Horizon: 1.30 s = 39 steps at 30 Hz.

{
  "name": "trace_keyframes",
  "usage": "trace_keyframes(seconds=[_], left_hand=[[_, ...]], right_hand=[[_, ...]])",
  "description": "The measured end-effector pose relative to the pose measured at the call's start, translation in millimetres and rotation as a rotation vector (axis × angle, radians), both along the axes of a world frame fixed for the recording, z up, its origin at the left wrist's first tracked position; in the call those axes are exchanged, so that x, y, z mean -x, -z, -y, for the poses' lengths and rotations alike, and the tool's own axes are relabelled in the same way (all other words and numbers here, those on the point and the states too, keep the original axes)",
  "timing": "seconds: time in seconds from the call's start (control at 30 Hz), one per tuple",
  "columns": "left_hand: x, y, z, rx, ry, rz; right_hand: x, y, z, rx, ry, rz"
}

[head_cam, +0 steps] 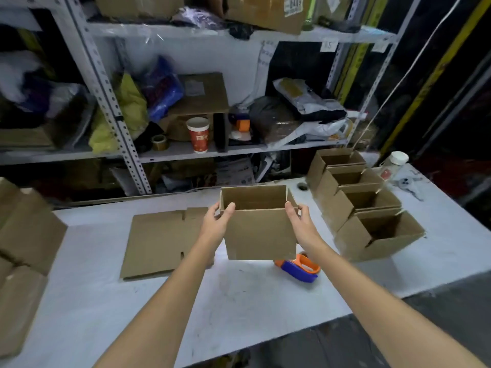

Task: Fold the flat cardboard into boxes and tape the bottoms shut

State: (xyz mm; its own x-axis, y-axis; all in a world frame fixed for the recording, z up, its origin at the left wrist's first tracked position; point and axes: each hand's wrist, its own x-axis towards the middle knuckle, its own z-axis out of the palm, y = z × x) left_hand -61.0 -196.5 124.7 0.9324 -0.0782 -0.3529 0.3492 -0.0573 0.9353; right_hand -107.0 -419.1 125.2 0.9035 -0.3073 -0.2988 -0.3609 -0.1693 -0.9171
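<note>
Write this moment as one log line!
left hand: grips box left side | right hand: grips box right side | box: upright, top open | tape dispenser: on table | flat cardboard: on table, left

Place: packing and dispatch stockroom, warehouse-type.
Shelving: slotted steel racks (117, 120) crammed with plastic mailer bags (305, 99); labelled carton (265, 11) up top.
Bench: scuffed white worktable (239, 301); row of open folded boxes (353, 205) at its right end, flat cardboard sheets (159, 240) beside.
Tools: tape dispenser (300, 269) on the table, tape roll (160, 142) on a shelf.
</note>
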Motion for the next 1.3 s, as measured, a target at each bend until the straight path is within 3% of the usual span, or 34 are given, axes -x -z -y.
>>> trace_keyframes(seconds=[0.17,0.5,0.83,1.3], left_hand=[[7.2,19.2,47.3,0.056,0.145,-0.049],[72.9,42.8,150.5,0.010,0.483,-0.090],[146.4,43.5,287.0,-0.177,0.462,-0.103],[175.5,83.5,413.3,-0.172,0.360,-0.032]], right_hand=[[46.5,2.1,34.8,0.001,0.162,-0.017],[145.5,10.1,148.1,-0.020,0.206,-0.108],[197.1,40.4,293.6,0.098,0.016,-0.187],[171.2,63.5,434.4,0.028,-0.147,-0.209]])
